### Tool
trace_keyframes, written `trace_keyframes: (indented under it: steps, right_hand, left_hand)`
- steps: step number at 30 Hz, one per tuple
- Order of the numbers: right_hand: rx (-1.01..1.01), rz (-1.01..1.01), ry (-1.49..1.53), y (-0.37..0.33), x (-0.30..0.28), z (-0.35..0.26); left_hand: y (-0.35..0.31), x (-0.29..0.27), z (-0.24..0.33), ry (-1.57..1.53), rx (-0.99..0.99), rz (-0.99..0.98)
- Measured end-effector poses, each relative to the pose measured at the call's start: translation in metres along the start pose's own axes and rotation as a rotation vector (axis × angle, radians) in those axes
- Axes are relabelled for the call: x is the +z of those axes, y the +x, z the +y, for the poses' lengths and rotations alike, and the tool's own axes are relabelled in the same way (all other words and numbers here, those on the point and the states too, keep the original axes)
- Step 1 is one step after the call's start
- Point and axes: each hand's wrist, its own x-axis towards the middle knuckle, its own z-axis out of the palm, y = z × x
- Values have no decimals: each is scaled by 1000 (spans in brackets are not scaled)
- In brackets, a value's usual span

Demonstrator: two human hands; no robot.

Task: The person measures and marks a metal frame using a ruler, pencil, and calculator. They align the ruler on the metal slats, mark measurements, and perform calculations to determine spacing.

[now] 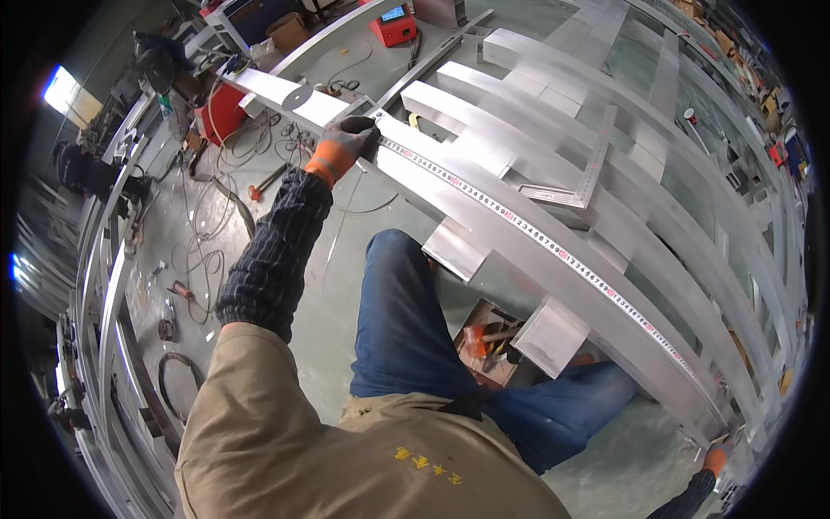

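My left hand [344, 147], in an orange and grey glove, is closed at the near-left end of a long aluminium tube [484, 225]. Its fingers grip the end of a tape measure [509, 216], whose white blade runs lengthwise along the tube's upper face. Far to the lower right, my right hand [718, 454], gloved in orange, is beside the tube's other end; it is small there and its fingers are hard to make out. A metal L-square [590, 173] lies across the neighbouring tubes, beyond the blade.
Several parallel tubes rest on short crosspieces [458, 248]. Between my legs, a box [494, 368] holds tools, including an orange-headed hammer [475, 342]. Cables [207, 259] and another hammer [254, 192] lie on the left floor. A red machine [393, 28] stands at the back.
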Motion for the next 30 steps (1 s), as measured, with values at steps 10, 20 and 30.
trace_keyframes:
  steps: [10, 20, 30]
  right_hand:
    - [-67, -22, 18, 10, -15, 23]
    - [-156, -44, 21, -18, -55, 15]
    - [-182, 100, 156, -12, -8, 20]
  left_hand:
    - [-2, -4, -14, -37, -103, 34]
    - [1, 3, -7, 3, -84, -21]
    - [20, -31, -46, -111, -43, -112]
